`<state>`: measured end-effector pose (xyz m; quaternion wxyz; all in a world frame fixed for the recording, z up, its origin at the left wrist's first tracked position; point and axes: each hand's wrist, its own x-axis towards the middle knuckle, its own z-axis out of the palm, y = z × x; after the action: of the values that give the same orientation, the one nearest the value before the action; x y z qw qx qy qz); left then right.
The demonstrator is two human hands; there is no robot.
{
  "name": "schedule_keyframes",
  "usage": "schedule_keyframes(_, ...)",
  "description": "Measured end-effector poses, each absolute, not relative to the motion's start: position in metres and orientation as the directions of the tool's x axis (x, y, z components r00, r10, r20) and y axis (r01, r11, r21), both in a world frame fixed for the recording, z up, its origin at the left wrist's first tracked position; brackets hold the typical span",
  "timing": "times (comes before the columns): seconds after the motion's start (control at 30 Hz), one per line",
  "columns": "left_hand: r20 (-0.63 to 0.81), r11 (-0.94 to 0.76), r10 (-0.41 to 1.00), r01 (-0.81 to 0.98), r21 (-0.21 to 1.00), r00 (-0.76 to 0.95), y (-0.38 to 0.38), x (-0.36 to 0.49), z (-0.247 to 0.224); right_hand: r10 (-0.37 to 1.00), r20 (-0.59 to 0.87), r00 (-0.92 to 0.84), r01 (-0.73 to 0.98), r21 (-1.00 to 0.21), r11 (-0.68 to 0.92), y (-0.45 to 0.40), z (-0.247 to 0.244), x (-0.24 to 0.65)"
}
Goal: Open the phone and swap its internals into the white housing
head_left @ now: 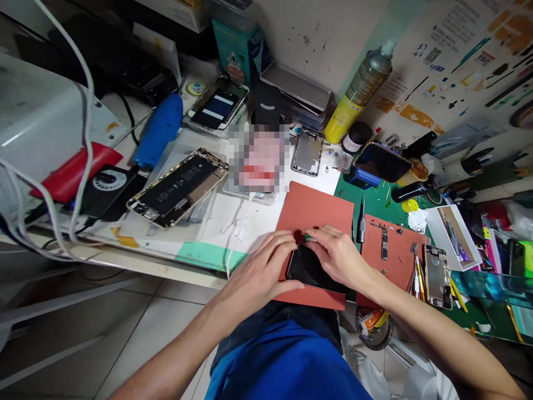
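Note:
A black phone lies screen up on a reddish-brown mat at the bench's front edge. My left hand holds the phone's left end, thumb along the near edge and fingers at the far edge. My right hand is bent over the phone's far edge, its thumb and fingers pinched on a small green piece, mostly hidden by the fingers. Right of the hands, a second reddish mat bears a narrow circuit board and small parts.
An opened phone lies at the left near a blue tool. Behind stand a yellow spray can and a dark phone. Tweezers and a phone shell lie at the right. A white cable crosses the front edge.

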<state>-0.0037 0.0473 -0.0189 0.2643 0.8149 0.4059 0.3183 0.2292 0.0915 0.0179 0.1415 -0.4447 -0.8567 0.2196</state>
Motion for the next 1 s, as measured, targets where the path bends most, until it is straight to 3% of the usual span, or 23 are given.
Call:
schedule_keyframes(0.2, 0.309, -0.536, 0.827, 0.496, 0.683, 0.469, 0.047, -0.004, -0.019, 0.891, -0.123, -0.437, 0.783, -0.540, 0.309, 0.107, 0.031, 0.224)
schedule_keyframes(0.47, 0.275, -0.501, 0.844, 0.490, 0.714, 0.461, 0.045, -0.005, -0.019, 0.866, -0.174, -0.468, 0.702, -0.669, 0.245, 0.107, 0.039, 0.223)
schedule_keyframes(0.63, 0.271, -0.496, 0.844, 0.481, 0.723, 0.463, 0.043, -0.006, -0.020, 0.842, -0.200, -0.500, 0.717, -0.641, 0.274, 0.105, 0.041, 0.222)
schedule_keyframes(0.87, 0.397, -0.595, 0.801, 0.521, 0.613, 0.447, 0.037, -0.005, -0.023, 0.841, -0.239, -0.485, 0.775, -0.563, 0.287, 0.103, 0.044, 0.222)
schedule_keyframes(1.0, 0.407, -0.608, 0.794, 0.584, 0.538, 0.452, 0.035, -0.003, -0.017, 0.842, -0.195, -0.504, 0.737, -0.606, 0.301, 0.105, 0.044, 0.226)
